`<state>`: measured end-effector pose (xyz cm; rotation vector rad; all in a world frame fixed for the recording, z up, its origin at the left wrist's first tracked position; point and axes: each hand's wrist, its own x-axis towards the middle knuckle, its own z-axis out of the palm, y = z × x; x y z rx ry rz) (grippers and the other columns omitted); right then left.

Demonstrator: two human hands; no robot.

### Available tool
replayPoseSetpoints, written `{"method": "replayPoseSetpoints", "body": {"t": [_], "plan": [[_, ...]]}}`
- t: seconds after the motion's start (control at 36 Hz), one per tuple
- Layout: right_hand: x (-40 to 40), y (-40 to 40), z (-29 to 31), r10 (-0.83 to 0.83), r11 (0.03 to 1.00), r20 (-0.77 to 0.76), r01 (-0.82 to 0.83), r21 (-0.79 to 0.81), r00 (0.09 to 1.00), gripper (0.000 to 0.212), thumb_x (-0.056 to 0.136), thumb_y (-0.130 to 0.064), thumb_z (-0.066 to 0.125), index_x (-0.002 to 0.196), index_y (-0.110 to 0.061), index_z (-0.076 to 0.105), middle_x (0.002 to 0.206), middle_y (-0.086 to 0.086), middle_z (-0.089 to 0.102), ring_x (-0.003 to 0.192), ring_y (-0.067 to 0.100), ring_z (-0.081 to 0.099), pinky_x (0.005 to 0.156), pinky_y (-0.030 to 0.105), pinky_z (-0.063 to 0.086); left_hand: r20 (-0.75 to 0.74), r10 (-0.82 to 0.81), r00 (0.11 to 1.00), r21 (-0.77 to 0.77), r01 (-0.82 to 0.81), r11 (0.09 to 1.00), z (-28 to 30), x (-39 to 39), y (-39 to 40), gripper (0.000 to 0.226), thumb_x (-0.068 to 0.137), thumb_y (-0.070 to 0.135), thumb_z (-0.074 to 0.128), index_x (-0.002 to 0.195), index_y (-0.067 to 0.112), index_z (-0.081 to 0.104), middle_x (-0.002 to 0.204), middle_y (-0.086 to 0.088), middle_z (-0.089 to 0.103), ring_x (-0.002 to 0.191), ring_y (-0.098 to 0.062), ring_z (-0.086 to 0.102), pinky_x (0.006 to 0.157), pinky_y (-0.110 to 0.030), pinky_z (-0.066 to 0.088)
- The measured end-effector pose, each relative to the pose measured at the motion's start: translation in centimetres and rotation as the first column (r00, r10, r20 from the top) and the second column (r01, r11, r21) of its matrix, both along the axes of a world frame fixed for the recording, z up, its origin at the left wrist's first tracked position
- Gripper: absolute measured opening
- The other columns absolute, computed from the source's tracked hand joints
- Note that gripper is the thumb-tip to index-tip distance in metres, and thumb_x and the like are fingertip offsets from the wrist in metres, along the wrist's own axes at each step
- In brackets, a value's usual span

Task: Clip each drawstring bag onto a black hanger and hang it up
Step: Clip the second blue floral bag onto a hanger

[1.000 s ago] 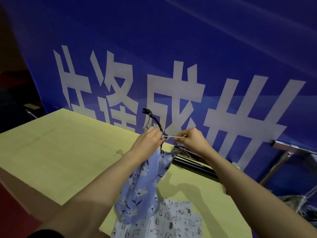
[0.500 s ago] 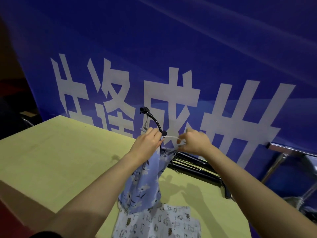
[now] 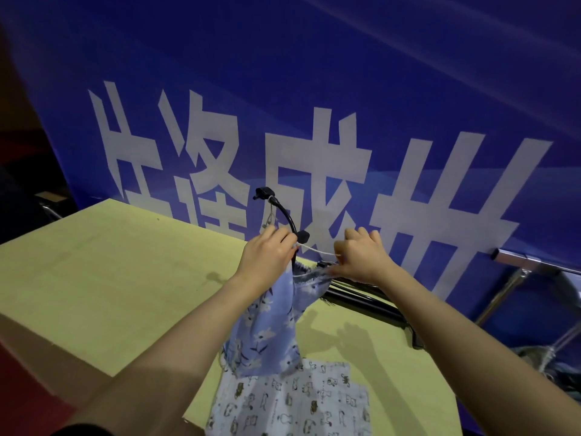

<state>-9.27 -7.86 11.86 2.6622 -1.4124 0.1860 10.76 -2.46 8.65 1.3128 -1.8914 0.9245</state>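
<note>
Holding a blue floral drawstring bag point(image 3: 264, 322) up off a pale yellow table point(image 3: 110, 278), a person works at its gathered mouth in the head view. Fingers of the left hand point(image 3: 267, 256) are curled round the top of the bag together with a black hanger point(image 3: 284, 215), whose curved bar rises above the knuckles to a clip at its upper end. A second black clip sits just beside the left fingertips.

To the right, the right hand point(image 3: 361, 256) pinches a thin white drawstring point(image 3: 317, 250), which runs taut between the two hands. Its other fingers are spread and raised above the cord. Below the hands the bag hangs down, its lower edge touching a white drawstring bag point(image 3: 292, 404) printed with small animals, which lies flat at the near edge of the table.

Behind the right wrist, a bundle of spare black hangers point(image 3: 371, 302) lies on the table's far right side, partly hidden by the forearm. A blue banner point(image 3: 314, 89) with large white characters fills the background, close behind the table. At the far right, a chrome rail point(image 3: 534, 262) stands beside the table, with dim, unclear objects beneath it.
</note>
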Motion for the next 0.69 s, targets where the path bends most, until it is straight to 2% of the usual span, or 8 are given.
{"method": "replayPoseSetpoints", "body": {"t": [0.11, 0.17, 0.28, 0.33, 0.39, 0.47, 0.58, 0.69], "plan": [[-0.2, 0.4, -0.3, -0.025, 0.999, -0.031, 0.024, -0.038, 0.999, 0.039, 0.089, -0.049, 0.054, 0.106, -0.015, 0.063, 0.105, 0.005, 0.05, 0.104, 0.02, 0.042, 0.091, 0.034, 0.027, 0.015, 0.015, 1.0, -0.027, -0.015, 1.0, -0.2, 0.1, 0.2, 0.01, 0.078, 0.016, 0.073, 0.076, 0.011, 0.064, 0.074, -0.002, 0.064, 0.061, -0.02, 0.057, 0.044, -0.023, 0.041], [-0.4, 0.5, -0.8, -0.037, 0.998, -0.021, 0.036, -0.045, 0.999, 0.039, 0.089, -0.05, 0.053, 0.11, -0.018, 0.059, 0.109, 0.005, 0.053, 0.105, 0.021, 0.045, 0.091, 0.035, 0.028, 0.012, 0.025, 1.0, -0.044, -0.024, 0.999, -0.2, 0.1, 0.2, 0.012, 0.087, 0.019, 0.058, 0.077, 0.012, 0.063, 0.075, -0.001, 0.063, 0.062, -0.02, 0.056, 0.043, -0.024, 0.045], [-0.4, 0.7, -1.9, -0.045, 0.998, 0.053, 0.043, 0.044, 0.998, 0.042, 0.091, -0.049, 0.051, 0.127, -0.028, 0.049, 0.119, 0.0, 0.062, 0.11, 0.021, 0.053, 0.091, 0.038, 0.025, -0.001, 0.051, 0.999, -0.065, -0.051, 0.997, -0.5, 0.0, 0.7, 0.022, 0.09, 0.022, 0.046, 0.078, 0.013, 0.062, 0.074, 0.0, 0.061, 0.062, -0.019, 0.055, 0.044, -0.025, 0.046], [-0.3, 0.9, -2.3, -0.051, 0.994, 0.071, 0.044, 0.104, 0.996, 0.038, 0.093, -0.045, 0.047, 0.128, -0.032, 0.052, 0.111, -0.001, 0.063, 0.104, 0.019, 0.053, 0.084, 0.037, 0.021, -0.001, 0.05, 0.999, -0.074, -0.05, 0.996, -0.6, -0.2, 0.9, 0.022, 0.091, 0.022, 0.046, 0.079, 0.013, 0.061, 0.074, -0.001, 0.061, 0.062, -0.02, 0.054, 0.046, -0.027, 0.047], [0.1, 1.1, -2.5, -0.078, 0.983, 0.078, 0.064, 0.172, 0.994, 0.035, 0.093, -0.04, 0.045, 0.124, -0.035, 0.058, 0.097, 0.0, 0.053, 0.097, 0.017, 0.045, 0.081, 0.037, 0.021, -0.007, 0.043, 0.999, -0.066, -0.043, 0.997, -0.7, -0.4, 1.1, 0.021, 0.091, 0.022, 0.046, 0.08, 0.013, 0.062, 0.075, -0.001, 0.061, 0.062, -0.02, 0.054, 0.046, -0.027, 0.047], [0.9, 1.4, -3.0, -0.1, 0.977, 0.052, 0.088, 0.192, 0.994, 0.037, 0.091, -0.043, 0.044, 0.126, -0.038, 0.057, 0.093, 0.002, 0.038, 0.098, 0.019, 0.035, 0.086, 0.039, 0.023, -0.024, 0.043, 0.999, -0.054, -0.044, 0.998, -0.9, -0.6, 1.4, 0.021, 0.092, 0.022, 0.046, 0.082, 0.013, 0.063, 0.076, -0.001, 0.062, 0.063, -0.021, 0.054, 0.047, -0.027, 0.047], [1.8, 2.0, -4.1, -0.057, 0.99, 0.041, 0.052, 0.129, 0.998, 0.038, 0.087, -0.051, 0.054, 0.121, -0.036, 0.057, 0.098, 0.0, 0.034, 0.107, 0.022, 0.035, 0.089, 0.039, 0.024, -0.044, 0.043, 0.998, -0.055, -0.045, 0.997, -1.1, -0.7, 1.5, 0.02, 0.092, 0.021, 0.047, 0.08, 0.014, 0.062, 0.075, -0.001, 0.061, 0.062, -0.021, 0.053, 0.045, -0.027, 0.045], [2.4, 2.2, -5.2, -0.014, 0.998, 0.04, 0.012, 0.059, 0.999, 0.027, 0.09, -0.039, 0.056, 0.114, -0.028, 0.064, 0.097, -0.003, 0.034, 0.104, 0.022, 0.035, 0.086, 0.037, 0.023, -0.059, 0.062, 0.996, -0.036, -0.064, 0.997, -1.1, -0.7, 1.6, 0.022, 0.092, 0.023, 0.046, 0.08, 0.014, 0.063, 0.076, 0.0, 0.062, 0.063, -0.02, 0.054, 0.046, -0.026, 0.045]]}}
